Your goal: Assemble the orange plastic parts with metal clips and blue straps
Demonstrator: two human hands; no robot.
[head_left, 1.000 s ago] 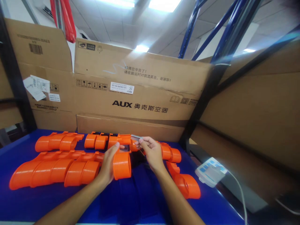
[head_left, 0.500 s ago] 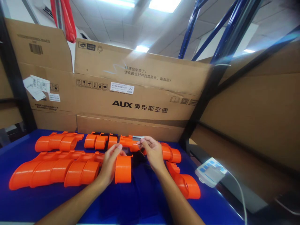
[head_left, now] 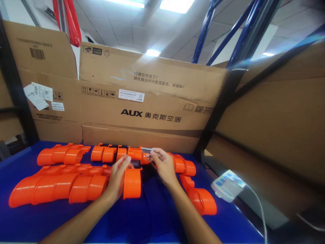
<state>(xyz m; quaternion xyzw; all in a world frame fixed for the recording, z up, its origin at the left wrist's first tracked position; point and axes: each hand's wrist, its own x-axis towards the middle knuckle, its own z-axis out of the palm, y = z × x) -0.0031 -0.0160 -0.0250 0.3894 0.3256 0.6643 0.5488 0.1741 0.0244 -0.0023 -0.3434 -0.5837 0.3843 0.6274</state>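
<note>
Near the middle of the blue surface, my left hand [head_left: 118,174] is closed, its thumb against an orange plastic part [head_left: 135,153]. Some of its fingers are hidden behind the hand and the orange plastic. A wide orange curved band [head_left: 132,183] sits just right of that hand. My right hand [head_left: 164,166] pinches a thin grey strip [head_left: 146,149] between thumb and fingers, at the right end of the orange part. Whether the strip is inside the part or only touching it, I cannot tell.
Rows of orange curved parts [head_left: 50,186] lie at left, with a shorter row [head_left: 62,154] behind. More orange pieces [head_left: 203,201] are at right, beside a white device [head_left: 228,186] with a cable. A cardboard wall [head_left: 152,132] stands behind the blue surface [head_left: 96,223].
The right hand and the grey strip have shifted very slightly left, toward the orange part. The left hand's grip looks the same; the whole view has drifted a little.
</note>
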